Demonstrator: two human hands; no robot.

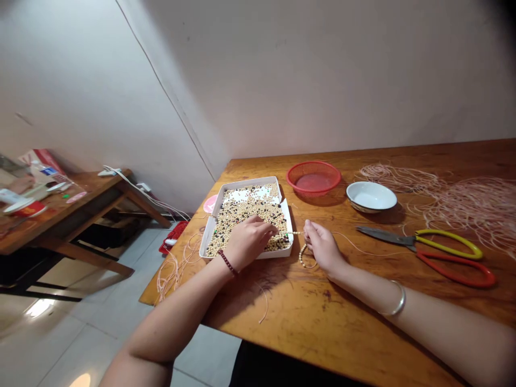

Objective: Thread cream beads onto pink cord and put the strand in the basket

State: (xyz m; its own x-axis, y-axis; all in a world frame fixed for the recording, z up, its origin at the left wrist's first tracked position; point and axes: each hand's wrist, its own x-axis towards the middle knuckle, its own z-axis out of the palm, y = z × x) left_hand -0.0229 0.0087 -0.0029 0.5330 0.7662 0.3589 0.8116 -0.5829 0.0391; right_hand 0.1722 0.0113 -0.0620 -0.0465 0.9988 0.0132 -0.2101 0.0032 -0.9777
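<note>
A white box full of small beige and dark beads lies on the wooden table. My left hand rests over the beads at the box's near right corner, fingers curled down into them. My right hand sits just right of the box, fingers pinched on a string of beads that runs from the box edge and loops under the hand. A thin cord trails off to the right from that hand.
A red mesh basket and a white bowl stand behind the hands. Large scissors with yellow and red handles lie right. Loose cords pile at far right and hang off the left edge. A cluttered side table stands left.
</note>
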